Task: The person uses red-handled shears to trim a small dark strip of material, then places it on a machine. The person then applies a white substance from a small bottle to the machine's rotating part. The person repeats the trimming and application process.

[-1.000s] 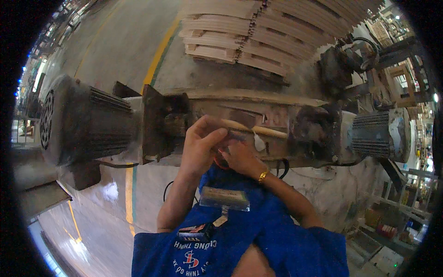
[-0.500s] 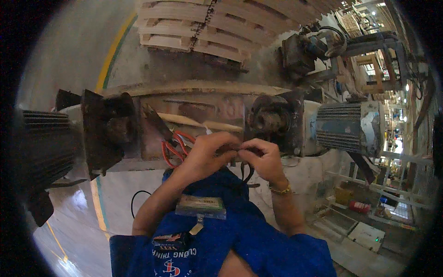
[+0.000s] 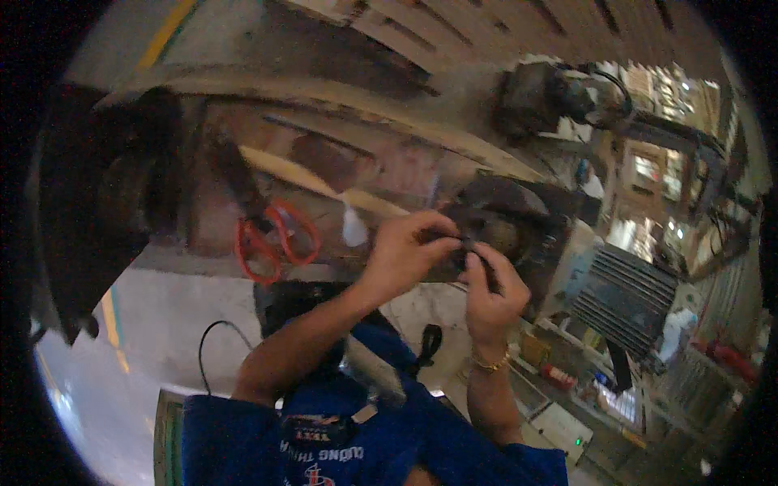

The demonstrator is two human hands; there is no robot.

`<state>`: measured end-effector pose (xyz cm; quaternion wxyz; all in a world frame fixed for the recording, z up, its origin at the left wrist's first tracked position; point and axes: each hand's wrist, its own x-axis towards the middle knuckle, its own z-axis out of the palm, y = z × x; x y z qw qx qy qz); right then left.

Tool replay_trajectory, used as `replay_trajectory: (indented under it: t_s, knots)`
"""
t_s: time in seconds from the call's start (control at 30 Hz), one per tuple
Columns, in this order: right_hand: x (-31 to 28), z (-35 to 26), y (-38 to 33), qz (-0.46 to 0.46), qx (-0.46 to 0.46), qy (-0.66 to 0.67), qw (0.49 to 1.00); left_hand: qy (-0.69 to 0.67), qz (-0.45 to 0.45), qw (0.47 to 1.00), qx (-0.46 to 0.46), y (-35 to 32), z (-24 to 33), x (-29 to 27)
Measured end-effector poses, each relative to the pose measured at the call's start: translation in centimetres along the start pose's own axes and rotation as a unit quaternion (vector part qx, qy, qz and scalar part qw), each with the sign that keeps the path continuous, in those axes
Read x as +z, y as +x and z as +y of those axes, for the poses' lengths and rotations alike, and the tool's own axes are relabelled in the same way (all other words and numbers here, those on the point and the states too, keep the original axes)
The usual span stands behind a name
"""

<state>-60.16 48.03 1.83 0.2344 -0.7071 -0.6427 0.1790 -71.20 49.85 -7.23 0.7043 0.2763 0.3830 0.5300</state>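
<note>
My left hand (image 3: pixel 412 251) and my right hand (image 3: pixel 494 296) meet at the fingertips, with thumb and forefinger of each pinched. A tiny dark piece (image 3: pixel 468 241) shows between the tips; its kind is too small and blurred to tell. Both hands are in front of a dark, greasy round machine part (image 3: pixel 506 235) fixed to a motor (image 3: pixel 624 287) on the right. Left of my left hand lies a tool with orange loop handles (image 3: pixel 275 243), scissors-like, on the machine bed. A small white object (image 3: pixel 354 227) is between that tool and my left hand.
A light wooden stick (image 3: pixel 296 174) lies along the machine bed (image 3: pixel 405 174). At the left stands a large dark machine head (image 3: pixel 121 186). Wooden pallets (image 3: pixel 502 32) are stacked at the far side. A white box with a green light (image 3: pixel 561 429) sits at the lower right.
The view has turned and shifted, so the machine looks tilted. My hands, still together at the fingertips, are now closer to the round part on the right.
</note>
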Motion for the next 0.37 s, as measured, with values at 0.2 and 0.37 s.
replay_trajectory:
  t_s: [0.2, 0.37]
  knots:
    - [-1.0, -0.2, -2.1, -0.055, 0.088, 0.112, 0.988, 0.148, -0.052, 0.979, 0.131, -5.7, 2.6, -0.9]
    - [1.9, -4.7, -3.8, -0.290, -0.026, 0.247, 0.924, 0.233, 0.140, 0.957, 0.099, -13.9, 5.6, -3.5]
